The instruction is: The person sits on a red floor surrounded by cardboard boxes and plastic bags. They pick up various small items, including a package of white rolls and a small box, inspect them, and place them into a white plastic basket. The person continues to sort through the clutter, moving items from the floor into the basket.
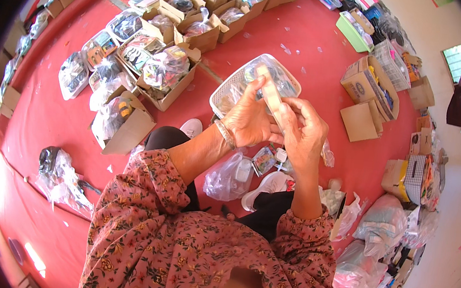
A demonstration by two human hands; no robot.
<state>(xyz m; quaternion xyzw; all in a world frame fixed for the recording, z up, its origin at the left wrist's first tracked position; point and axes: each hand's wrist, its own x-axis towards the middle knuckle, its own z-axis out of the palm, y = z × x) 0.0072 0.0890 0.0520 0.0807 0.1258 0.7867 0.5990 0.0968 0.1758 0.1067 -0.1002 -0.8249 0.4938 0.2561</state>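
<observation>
A narrow, cream-coloured strip-like thing (270,90) is held up at a slant between my two hands, above a white plastic basket. Its exact kind does not show. My right hand (302,130) pinches its lower part between thumb and fingers. The thumb of my left hand (247,115) rests against its left side, and the other left fingers reach below it toward my right hand. Behind the hands, the white basket (218,96) contains things in clear plastic. Below them on the floor lie a clear plastic bag (226,178) and a small colourful packet (263,161).
Rows of open cardboard boxes (176,100) with bagged goods stand ahead on the left over a red floor covering (279,31). An open carton (367,82) and a green crate (350,34) are at right. Filled plastic bags (360,270) line the right wall.
</observation>
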